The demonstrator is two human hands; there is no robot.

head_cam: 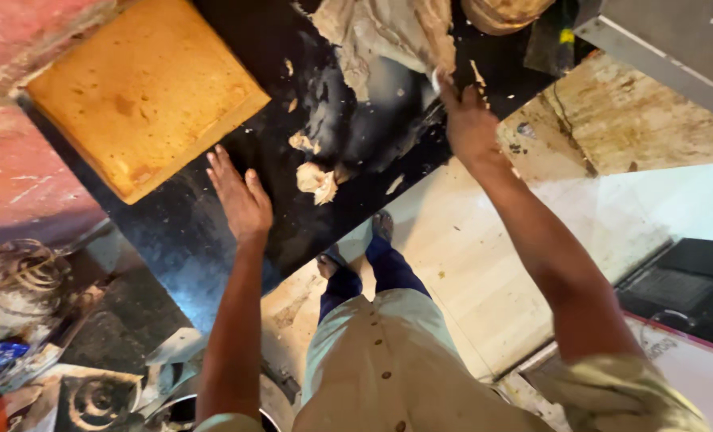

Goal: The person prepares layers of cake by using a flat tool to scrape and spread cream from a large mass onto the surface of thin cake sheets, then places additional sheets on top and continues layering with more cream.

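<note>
My left hand (240, 198) lies flat and open on the black counter (180, 232), fingers spread, just below a large square yellow slab (144, 88). My right hand (467, 120) reaches up to the pale dough mass (388, 36) at the counter's far end and grips a thin light scraper (436, 78) at the dough's lower edge. Small lumps of dough (316, 181) sit on the counter between the hands, with floury smears around them.
A round tan object (504, 12) lies at the top edge. Below the counter is a pale stained floor (468, 264) with my feet on it. A grey ledge (660, 64) runs top right; a dark box (684, 288) at right; cluttered items (20, 320) at lower left.
</note>
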